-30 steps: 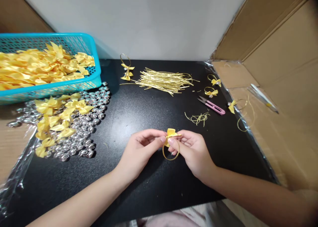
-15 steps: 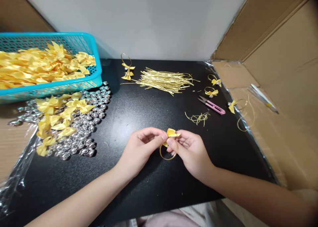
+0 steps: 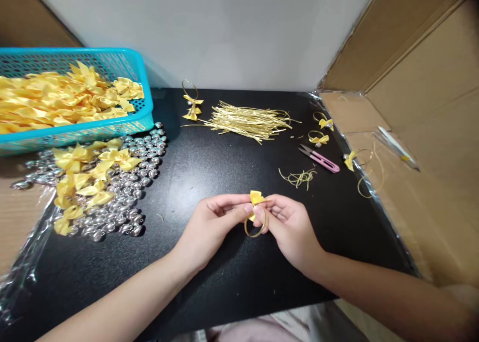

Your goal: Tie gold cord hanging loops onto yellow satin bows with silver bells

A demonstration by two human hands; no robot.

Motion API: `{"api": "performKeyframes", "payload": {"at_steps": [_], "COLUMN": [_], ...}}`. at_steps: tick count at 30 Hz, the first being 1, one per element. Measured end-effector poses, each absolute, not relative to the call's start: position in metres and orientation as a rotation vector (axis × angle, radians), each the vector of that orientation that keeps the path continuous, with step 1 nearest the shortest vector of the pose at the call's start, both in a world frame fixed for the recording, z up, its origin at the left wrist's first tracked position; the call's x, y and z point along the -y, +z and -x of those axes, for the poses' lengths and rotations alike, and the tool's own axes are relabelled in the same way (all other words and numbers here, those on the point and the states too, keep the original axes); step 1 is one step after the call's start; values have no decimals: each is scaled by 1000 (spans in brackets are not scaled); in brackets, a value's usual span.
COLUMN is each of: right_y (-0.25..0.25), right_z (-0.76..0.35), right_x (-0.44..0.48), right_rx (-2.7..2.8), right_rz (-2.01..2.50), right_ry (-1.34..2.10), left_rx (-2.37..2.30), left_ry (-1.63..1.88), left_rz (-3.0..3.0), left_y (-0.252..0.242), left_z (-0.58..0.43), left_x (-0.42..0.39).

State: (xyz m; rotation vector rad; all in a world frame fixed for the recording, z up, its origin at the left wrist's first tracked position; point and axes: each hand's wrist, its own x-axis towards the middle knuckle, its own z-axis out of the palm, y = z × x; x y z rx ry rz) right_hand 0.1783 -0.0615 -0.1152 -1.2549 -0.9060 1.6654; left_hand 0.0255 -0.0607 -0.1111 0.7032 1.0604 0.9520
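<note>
Between my two hands, low over the middle of the black table, is a yellow ribbon bow [image 3: 256, 197] with a loop of gold cord [image 3: 254, 235] hanging below it. My left hand [image 3: 224, 220] pinches the bow from the left, thumb and forefinger pressed together. From the right, my right hand [image 3: 282, 220] grips the same bow, its thumb across the front near the top of the loop. The fingers cover the bow's middle, so any bead there is hidden. Cut bits of gold cord [image 3: 298, 177] and pink thread snips [image 3: 320, 158] lie beyond my right hand.
A blue basket [image 3: 147, 90] of yellow bows stands at the left. Silver beads [image 3: 129, 202] with loose bows among them lie before it. A bundle of gold cords [image 3: 250, 122] is at the back. Looped bows [image 3: 318, 139] sit along the right edge, by a white tool [image 3: 398, 147].
The bow has turned slightly upright between my fingers, and the cord loop has swung a little to the right, now passing in front of my right fingertips. Both hands stay nearly in place.
</note>
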Motion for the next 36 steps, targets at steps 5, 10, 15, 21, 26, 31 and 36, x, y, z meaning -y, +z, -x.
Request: {"api": "performKeyframes", "payload": {"at_steps": [5,10,15,21,26,31,36], "right_y": [-116,-118,-117,-114,-110,-108,-111], "right_z": [-180,-180,-179,-184,-195,-196,-201], "right_x": [61,62,62,53,48,53,53], "right_rx": [968,984,990,1045,1290,1493,1474], "right_rz": [1243,1231,1230,1237,1207,1144,1173], "right_ry": [1652,1665,1684,1872,1767,1542,1110], "left_rx": [-1074,-1082,-1077,-1157,-1267,-1381,-1471], "left_ry": [978,973,913,958,1105,1230,1223], "left_rz": [-797,-858,-844,-851,-892,-961,-1174], "left_y": [-110,-112,-111,-110,-111,-111,-111], "left_z": [-24,-23,-22,-19,-16,-9,-7], "left_x": [62,62,57,55,54,49,51]}}
